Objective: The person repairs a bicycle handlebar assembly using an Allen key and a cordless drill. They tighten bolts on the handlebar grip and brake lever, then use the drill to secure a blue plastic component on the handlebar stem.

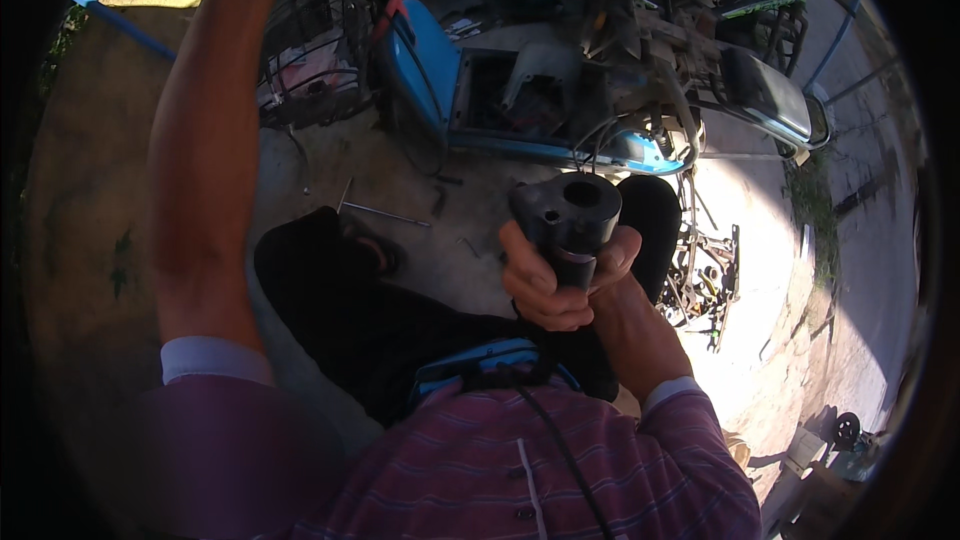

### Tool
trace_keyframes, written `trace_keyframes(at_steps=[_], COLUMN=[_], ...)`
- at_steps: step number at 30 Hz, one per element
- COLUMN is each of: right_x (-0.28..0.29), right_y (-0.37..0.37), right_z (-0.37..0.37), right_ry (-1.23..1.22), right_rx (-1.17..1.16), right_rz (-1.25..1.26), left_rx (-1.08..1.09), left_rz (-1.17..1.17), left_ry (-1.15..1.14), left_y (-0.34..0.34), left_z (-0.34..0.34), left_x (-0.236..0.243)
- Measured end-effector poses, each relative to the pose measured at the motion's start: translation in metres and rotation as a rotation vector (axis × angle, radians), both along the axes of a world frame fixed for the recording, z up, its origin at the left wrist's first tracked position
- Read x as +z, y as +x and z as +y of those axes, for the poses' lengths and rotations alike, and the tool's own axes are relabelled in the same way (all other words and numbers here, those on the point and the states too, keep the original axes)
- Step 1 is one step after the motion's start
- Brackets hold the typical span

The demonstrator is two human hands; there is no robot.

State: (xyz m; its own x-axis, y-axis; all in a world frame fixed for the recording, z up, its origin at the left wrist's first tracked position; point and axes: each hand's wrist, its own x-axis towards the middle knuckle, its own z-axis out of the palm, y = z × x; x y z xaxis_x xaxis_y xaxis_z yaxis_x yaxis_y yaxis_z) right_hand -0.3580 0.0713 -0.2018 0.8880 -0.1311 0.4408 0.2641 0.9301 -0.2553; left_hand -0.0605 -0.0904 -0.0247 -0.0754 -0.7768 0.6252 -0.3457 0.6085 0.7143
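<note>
The bare left forearm runs out past the top edge, so I can't see the left hand or what it touches. Fingers of the right hand cover some of the stem under the black cylindrical part with the round hole; the palm is hidden behind it. A blue pole slips behind the forearm. The foot below the black trouser leg is half lost in shadow, and the heaped small metal pieces are too tiny to tell apart.
</note>
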Motion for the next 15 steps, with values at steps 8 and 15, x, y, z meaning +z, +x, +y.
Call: trace_keyframes(at_steps=[8, 15], right_x=[0.007, 0.013], right_y=[-0.003, 0.005], right_z=[-0.002, -0.025], right_ry=[-0.344, -1.115], right_rx=[-0.236, -0.515], right_rz=[0.141, 0.121], left_rx=[0.042, -0.027], left_rz=[0.03, -0.009], left_ry=[-0.004, -0.006], left_y=[0.0, 0.002], left_z=[0.003, 0.002], left_x=[-0.002, -0.003])
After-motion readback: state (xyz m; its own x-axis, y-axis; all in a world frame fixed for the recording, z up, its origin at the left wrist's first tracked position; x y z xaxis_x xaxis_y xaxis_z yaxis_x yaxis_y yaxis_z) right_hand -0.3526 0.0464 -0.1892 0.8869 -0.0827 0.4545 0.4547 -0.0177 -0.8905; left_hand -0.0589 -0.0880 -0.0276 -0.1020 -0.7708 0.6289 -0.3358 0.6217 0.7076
